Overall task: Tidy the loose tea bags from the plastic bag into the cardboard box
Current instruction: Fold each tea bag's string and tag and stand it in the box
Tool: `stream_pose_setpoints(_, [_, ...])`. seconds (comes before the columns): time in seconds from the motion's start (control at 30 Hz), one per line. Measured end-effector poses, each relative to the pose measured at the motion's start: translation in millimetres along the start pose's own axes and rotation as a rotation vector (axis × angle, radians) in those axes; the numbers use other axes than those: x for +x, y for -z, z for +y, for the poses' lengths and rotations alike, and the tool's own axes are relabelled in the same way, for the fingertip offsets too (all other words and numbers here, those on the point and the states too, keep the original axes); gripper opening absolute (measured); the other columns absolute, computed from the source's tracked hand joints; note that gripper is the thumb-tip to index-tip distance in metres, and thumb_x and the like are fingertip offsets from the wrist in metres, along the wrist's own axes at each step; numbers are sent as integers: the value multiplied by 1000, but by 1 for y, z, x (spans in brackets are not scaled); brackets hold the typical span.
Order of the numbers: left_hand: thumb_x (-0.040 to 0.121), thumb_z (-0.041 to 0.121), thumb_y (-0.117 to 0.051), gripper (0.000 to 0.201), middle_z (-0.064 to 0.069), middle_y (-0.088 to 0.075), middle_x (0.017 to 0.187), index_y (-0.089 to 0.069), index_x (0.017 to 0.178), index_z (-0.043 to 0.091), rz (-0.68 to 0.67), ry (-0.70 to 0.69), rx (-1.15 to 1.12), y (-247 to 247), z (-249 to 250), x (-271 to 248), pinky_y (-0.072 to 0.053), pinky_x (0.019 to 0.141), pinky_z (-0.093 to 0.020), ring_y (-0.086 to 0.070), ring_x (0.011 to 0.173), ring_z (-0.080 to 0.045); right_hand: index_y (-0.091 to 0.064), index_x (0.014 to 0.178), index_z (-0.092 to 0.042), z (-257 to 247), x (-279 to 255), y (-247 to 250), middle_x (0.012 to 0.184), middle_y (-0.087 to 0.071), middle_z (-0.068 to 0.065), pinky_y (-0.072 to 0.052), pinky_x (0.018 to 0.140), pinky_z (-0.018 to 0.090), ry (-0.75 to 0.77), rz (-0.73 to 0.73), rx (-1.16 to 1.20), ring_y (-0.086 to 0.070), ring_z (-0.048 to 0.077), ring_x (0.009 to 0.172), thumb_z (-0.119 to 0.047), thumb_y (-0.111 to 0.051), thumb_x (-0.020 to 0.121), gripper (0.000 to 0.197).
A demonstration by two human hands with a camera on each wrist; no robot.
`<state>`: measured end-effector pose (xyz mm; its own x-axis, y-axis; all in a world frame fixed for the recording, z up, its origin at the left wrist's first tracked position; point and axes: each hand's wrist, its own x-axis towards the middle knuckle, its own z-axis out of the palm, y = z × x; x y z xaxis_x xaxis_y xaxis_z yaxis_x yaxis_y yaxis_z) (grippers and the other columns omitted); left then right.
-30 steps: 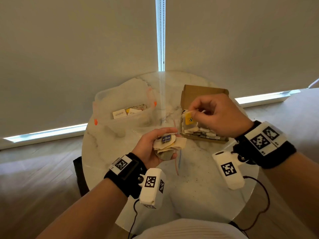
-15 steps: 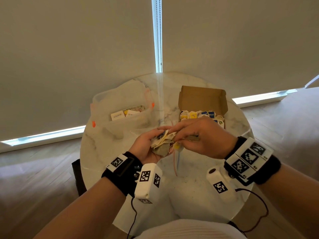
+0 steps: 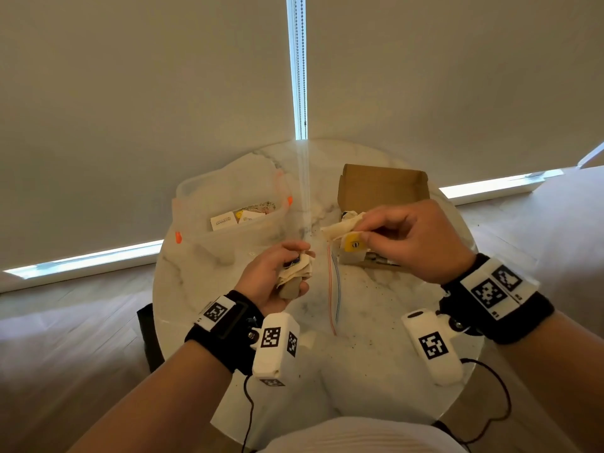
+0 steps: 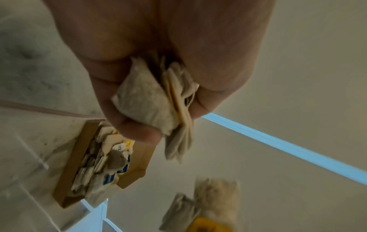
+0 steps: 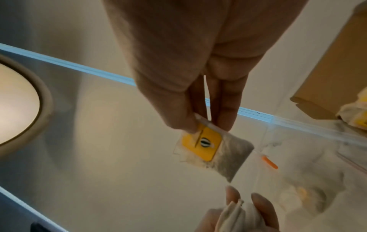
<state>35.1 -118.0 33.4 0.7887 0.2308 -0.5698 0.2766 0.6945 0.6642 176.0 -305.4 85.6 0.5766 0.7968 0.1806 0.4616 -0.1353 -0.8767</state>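
So the round marble table [image 3: 376, 361] is the landmark here, everything sits on it or hangs over it. On the table's far left there's the clear plastic bag [image 3: 228, 204] with orange clips, standing open, with a few paper-wrapped tea bags [image 3: 235, 219] still inside near the bottom. Over the middle of the table, closer to the person, the left hand [image 3: 277, 279] is curled around a small stack of tea bags [image 4: 158, 102], fingers and thumb clamped on it from both sides; the left wrist view shows several flat beige sachets pressed together and sticking out past the fingertips. Just right of that, a thin red and blue zip strip [image 3: 335, 289] lies on the marble. Then the right hand [image 3: 411, 243] is up above the table's far-right part, pinching a single tea bag with a yellow tag [image 5: 210, 147] between thumb and fingers, held by the tag end so the pouch hangs off toward the left hand. It's in the air right at the near-left corner of the cardboard box [image 3: 382, 184], not in it. The box sits on the far right of the table with its lid flap standing up, and it's already holding a pile of tea bags [image 4: 103, 164] with yellow and blue tags. Little crumbs of tea are scattered over the marble on the near side of the box.
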Motion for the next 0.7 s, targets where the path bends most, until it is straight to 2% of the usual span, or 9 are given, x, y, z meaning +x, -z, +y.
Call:
stream_pose_setpoints(0.1, [96, 3, -54, 19, -11, -63, 86, -72, 89, 6, -8, -114, 213, -7, -2, 0, -48, 45, -25, -56, 59, -18, -77, 94, -9, 6, 0, -10, 89, -76, -2, -58, 74, 25, -91, 26, 69, -72, 11, 82, -5, -73, 85, 11])
stream_pose_setpoints(0.2, [93, 4, -62, 10, -9, -65, 76, -71, 97, 7, -13, -151, 316, -14, -1, 0, -46, 44, -24, -57, 54, -17, -77, 93, -11, 11, -1, -19, 86, -75, -2, -57, 70, 21, -148, 45, 105, -72, 11, 77, -5, -73, 84, 11])
stream_pose_setpoints(0.3, [90, 8, -68, 13, -6, -65, 69, -71, 102, 6, 17, -171, 384, -18, 0, 0, -41, 42, -23, -57, 50, -17, -76, 91, -12, 14, -1, -24, 84, -75, 0, -59, 70, 26, -201, 70, 135, -72, 14, 75, -7, -74, 83, 10])
stream_pose_setpoints(0.37, [88, 9, -71, 16, -6, -65, 68, -71, 104, 4, 72, -197, 452, -17, 1, 1, -38, 40, -20, -58, 49, -18, -76, 90, -14, 15, -1, -23, 84, -74, -2, -58, 70, 24, -202, 49, 99, -71, 11, 76, -7, -74, 84, 9])
stream_pose_setpoints(0.47, [87, 11, -74, 14, -8, -65, 69, -73, 100, 8, 109, -231, 635, -13, 6, 2, -37, 39, -19, -59, 52, -21, -74, 83, -23, 16, -1, -18, 102, -69, -8, -52, 79, 24, -52, -66, -163, -65, 8, 92, -15, -75, 82, 8])
stream_pose_setpoints(0.53, [87, 13, -74, 10, -5, -66, 72, -73, 97, 10, 51, -233, 822, -13, 11, 1, -42, 41, -19, -62, 52, -15, -75, 84, -23, 13, 0, -16, 115, -64, -7, -46, 89, 28, 32, -208, -351, -59, 11, 106, -23, -74, 81, 3])
stream_pose_setpoints(0.6, [88, 16, -74, 3, 0, -66, 73, -74, 90, 15, -30, -216, 978, -16, 14, 1, -48, 47, -20, -62, 53, -7, -77, 88, -23, 9, 3, -19, 113, -65, -5, -45, 87, 24, 84, -351, -439, -59, 10, 103, -22, -74, 82, 6])
stream_pose_setpoints(0.67, [88, 18, -74, 5, 1, -67, 78, -76, 91, 15, -94, -199, 1066, -20, 16, 1, -50, 50, -21, -62, 56, -6, -78, 94, -23, 5, 8, -23, 101, -69, -4, -44, 79, 16, 115, -438, -445, -62, 9, 90, -19, -74, 84, 12])
stream_pose_setpoints(0.7, [88, 18, -74, 7, 1, -67, 80, -76, 93, 14, -112, -192, 1087, -21, 16, 1, -50, 50, -21, -63, 57, -7, -78, 97, -24, 4, 10, -25, 96, -70, -4, -44, 76, 14, 120, -450, -451, -62, 10, 85, -18, -73, 85, 14])
